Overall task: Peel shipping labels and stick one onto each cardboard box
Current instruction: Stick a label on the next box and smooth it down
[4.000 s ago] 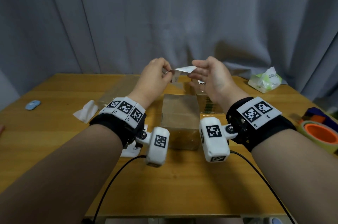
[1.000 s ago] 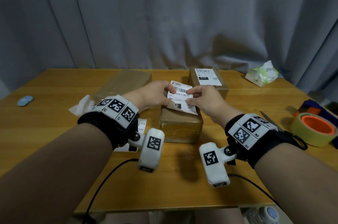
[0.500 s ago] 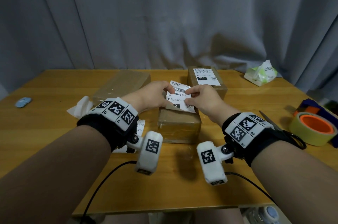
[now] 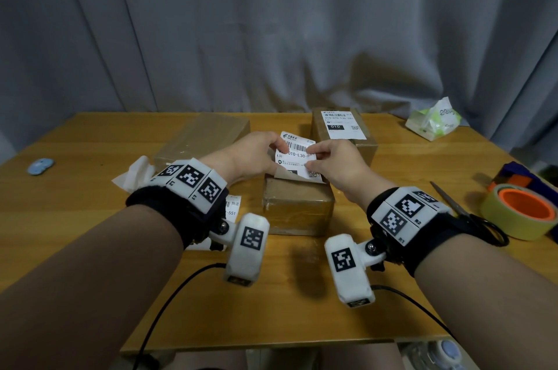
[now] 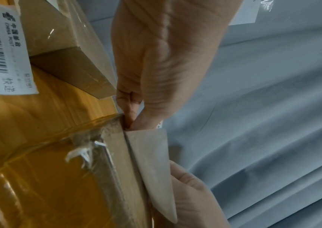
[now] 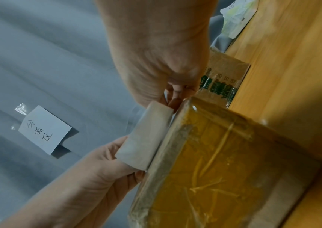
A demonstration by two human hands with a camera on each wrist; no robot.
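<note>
Both hands hold a white shipping label (image 4: 297,155) over the middle cardboard box (image 4: 297,209). My left hand (image 4: 271,149) pinches its left edge and my right hand (image 4: 314,155) pinches its right edge. The label tilts up at the far side; its near edge meets the box top. The left wrist view shows the label's blank underside (image 5: 152,169) along the taped box (image 5: 48,177); the right wrist view shows the same underside (image 6: 146,138) beside the box (image 6: 224,169). A box at the back right (image 4: 362,149) carries a label (image 4: 342,125). A flat unlabelled box (image 4: 205,137) lies back left.
More label sheets (image 4: 231,208) lie under my left wrist, next to crumpled white paper (image 4: 133,176). A yellow tape roll (image 4: 519,212) and scissors (image 4: 471,215) sit at the right, a tissue pack (image 4: 431,123) at the back right, a blue object (image 4: 40,166) far left.
Four seconds ago both hands held the label up in the air; they have come down with it to the middle box. Over the last second the label has barely shifted.
</note>
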